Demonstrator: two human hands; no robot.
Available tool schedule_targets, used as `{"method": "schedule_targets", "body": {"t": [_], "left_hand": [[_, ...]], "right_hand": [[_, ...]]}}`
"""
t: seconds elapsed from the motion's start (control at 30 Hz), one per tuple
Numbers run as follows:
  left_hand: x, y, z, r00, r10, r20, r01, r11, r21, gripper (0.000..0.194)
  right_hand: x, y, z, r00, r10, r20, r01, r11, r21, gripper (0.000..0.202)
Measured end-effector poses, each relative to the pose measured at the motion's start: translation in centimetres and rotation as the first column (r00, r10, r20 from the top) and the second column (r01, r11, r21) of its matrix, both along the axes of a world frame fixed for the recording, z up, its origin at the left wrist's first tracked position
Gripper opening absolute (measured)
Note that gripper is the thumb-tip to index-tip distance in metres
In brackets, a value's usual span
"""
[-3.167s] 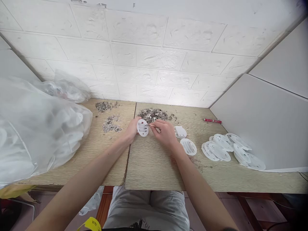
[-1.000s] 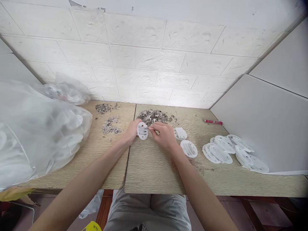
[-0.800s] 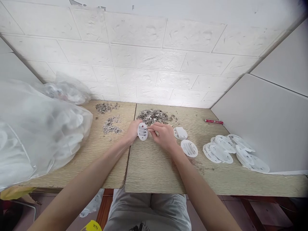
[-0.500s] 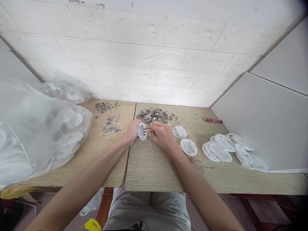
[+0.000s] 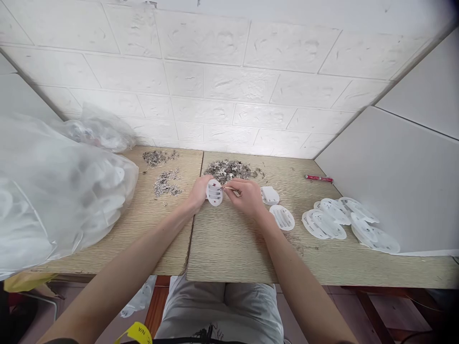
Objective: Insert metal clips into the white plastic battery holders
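My left hand [image 5: 201, 192] is closed on the edge of a round white plastic battery case [image 5: 214, 193], tilted up off the table. Its slotted face shows, with small metal pieces and a red spot on it. In a pinch, my right hand [image 5: 247, 196] has a thin pale stick-like tool [image 5: 230, 188], its tip at the right rim of the case. Whether the tip touches the case is too small to tell. Just behind both hands lies a pile of small metal contact plates [image 5: 229, 170]. Two more white cases, one with a flat cover [image 5: 270, 195] and one slotted [image 5: 282, 218], lie beside my right forearm.
Small metal parts [image 5: 167, 184] and a darker heap [image 5: 156, 158] lie at left. A large plastic bag [image 5: 89, 200] of white parts fills the left side. Several white cases [image 5: 328, 222] overlap at right, near a red pen-like tool [image 5: 318, 178] and the side panel [image 5: 394, 181].
The case in my left hand has turned slightly, showing more of its face. My right hand has shifted a little to the right, with the tool's tip still by the rim.
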State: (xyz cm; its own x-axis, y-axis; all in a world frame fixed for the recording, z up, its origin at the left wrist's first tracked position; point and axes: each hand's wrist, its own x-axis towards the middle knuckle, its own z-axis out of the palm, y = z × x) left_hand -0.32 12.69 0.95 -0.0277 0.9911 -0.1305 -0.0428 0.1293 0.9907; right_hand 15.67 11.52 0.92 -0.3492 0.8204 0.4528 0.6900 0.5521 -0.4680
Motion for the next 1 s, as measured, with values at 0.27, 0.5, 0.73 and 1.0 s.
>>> {"method": "schedule_targets", "body": {"t": [0.27, 0.5, 0.73, 1.0], "left_hand": [[-0.1, 0.0, -0.2, 0.999, 0.015, 0.029, -0.015, 1.0, -0.02, 0.022], [0.0, 0.0, 0.0, 0.999, 0.009, -0.035, -0.009, 1.0, -0.001, 0.023], [0.3, -0.1, -0.3, 0.995, 0.035, -0.092, -0.036, 0.999, -0.006, 0.027], [0.7, 0.0, -1.1, 0.992, 0.091, -0.085, -0.091, 0.996, 0.007, 0.029]], "right_hand": [[0.1, -0.1, 0.2, 1.0, 0.013, 0.019, -0.013, 1.0, -0.007, 0.018], [0.2, -0.1, 0.2, 0.996, -0.001, 0.085, 0.001, 1.0, 0.003, 0.02], [0.1, 0.0, -0.3, 0.993, 0.009, 0.118, -0.009, 1.0, -0.001, 0.021], [-0.2, -0.2, -0.6, 0.993, 0.009, 0.119, -0.012, 1.0, 0.025, 0.019]]}}
